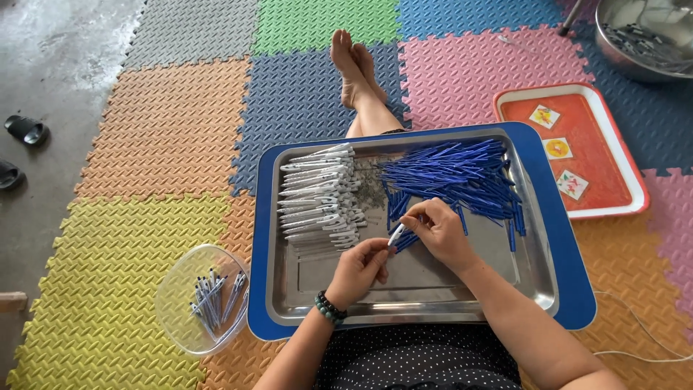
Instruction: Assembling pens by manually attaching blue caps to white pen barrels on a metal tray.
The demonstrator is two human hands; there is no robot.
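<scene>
A steel tray [433, 285] rests on a blue tray [570, 282] across my lap. On its left lies a stack of white pen parts [317, 198]; on its right a heap of blue pen parts [455, 177]. My left hand [361, 269] and my right hand [439, 231] meet over the tray's middle. Together they pinch a single pen piece [396, 232], white at one end and blue at the other. A bead bracelet [328, 307] circles my left wrist.
A clear plastic bowl [177, 303] with several assembled pens sits on the floor mats at my left. A red tray [599, 155] with three small cards lies at the right, a metal basin [642, 36] behind it. My bare feet [354, 65] stretch ahead. Black sandals [25, 130] lie far left.
</scene>
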